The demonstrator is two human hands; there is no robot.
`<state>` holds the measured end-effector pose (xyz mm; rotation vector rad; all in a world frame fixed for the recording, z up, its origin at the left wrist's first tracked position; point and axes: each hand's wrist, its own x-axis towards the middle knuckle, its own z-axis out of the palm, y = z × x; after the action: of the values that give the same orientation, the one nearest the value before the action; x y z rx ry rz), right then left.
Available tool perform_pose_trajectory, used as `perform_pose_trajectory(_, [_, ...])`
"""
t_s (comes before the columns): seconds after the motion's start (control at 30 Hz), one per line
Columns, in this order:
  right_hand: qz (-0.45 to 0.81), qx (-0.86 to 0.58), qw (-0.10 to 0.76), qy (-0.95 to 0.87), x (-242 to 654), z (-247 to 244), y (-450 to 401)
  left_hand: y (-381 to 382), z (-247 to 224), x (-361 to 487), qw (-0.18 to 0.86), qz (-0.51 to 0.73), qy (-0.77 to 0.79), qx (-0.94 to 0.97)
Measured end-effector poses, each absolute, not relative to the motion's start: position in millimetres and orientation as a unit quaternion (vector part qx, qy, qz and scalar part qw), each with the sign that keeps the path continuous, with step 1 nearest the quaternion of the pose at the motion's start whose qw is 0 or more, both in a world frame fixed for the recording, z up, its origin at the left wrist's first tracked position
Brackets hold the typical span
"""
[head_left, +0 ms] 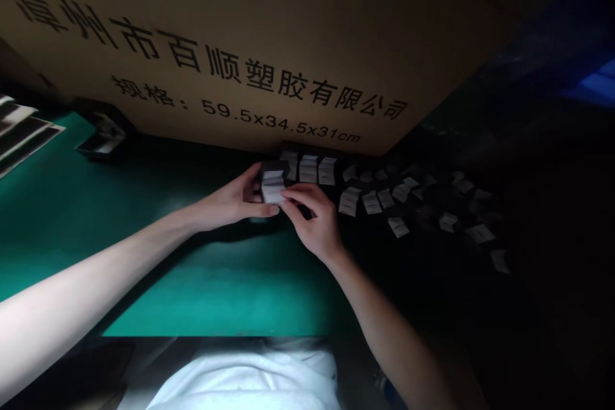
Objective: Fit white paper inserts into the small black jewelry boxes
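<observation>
In the head view my left hand (243, 197) is closed around a small dark ring box (273, 187), lid up and white lining facing me. Its thumb lies along the front edge, and the fingers go behind the box. My right hand (313, 214) pinches at the right front corner of the white lining; whether the fingertips grip the lining or only press it, I cannot tell. Just behind and to the right, similar open boxes (308, 170) with white linings stand in a short row. Several more boxes (372, 202) lie scattered farther right, partly lost in shadow.
A large printed cardboard carton (230, 25) forms a wall behind the hands. On the green table (206, 288), a dark open container (103, 134) stands at the left, near flat dark pieces with pale edges (24, 131). The right side is very dark.
</observation>
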<state>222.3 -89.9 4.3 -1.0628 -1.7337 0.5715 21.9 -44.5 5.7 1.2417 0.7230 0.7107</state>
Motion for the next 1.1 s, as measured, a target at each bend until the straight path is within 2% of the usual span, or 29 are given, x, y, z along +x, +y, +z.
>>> perform_pose_trajectory(0.23, [0.379, -0.426, 0.503, -0.649, 224, 3, -88, -44, 3, 19, 0.715, 0.336, 0.317, 0.524])
perform_pose_trajectory(0.5, [0.407, -0.434, 0.496, -0.632, 224, 4, -91, -46, 10, 18, 0.724, 0.314, 0.288, 0.543])
perform_pose_trajectory(0.83, [0.331, -0.451, 0.462, -0.689, 222, 8, -96, -46, 8, 16, 0.702, 0.285, 0.272, 0.593])
perform_pose_trajectory(1.0, [0.227, -0.422, 0.463, -0.745, 226, 10, -97, -45, 9, 17, 0.707, 0.296, 0.284, 0.576])
perform_pose_trajectory(1.1, [0.164, -0.397, 0.426, -0.796, 231, 10, -98, -44, 8, 16, 0.71, 0.292, 0.281, 0.576])
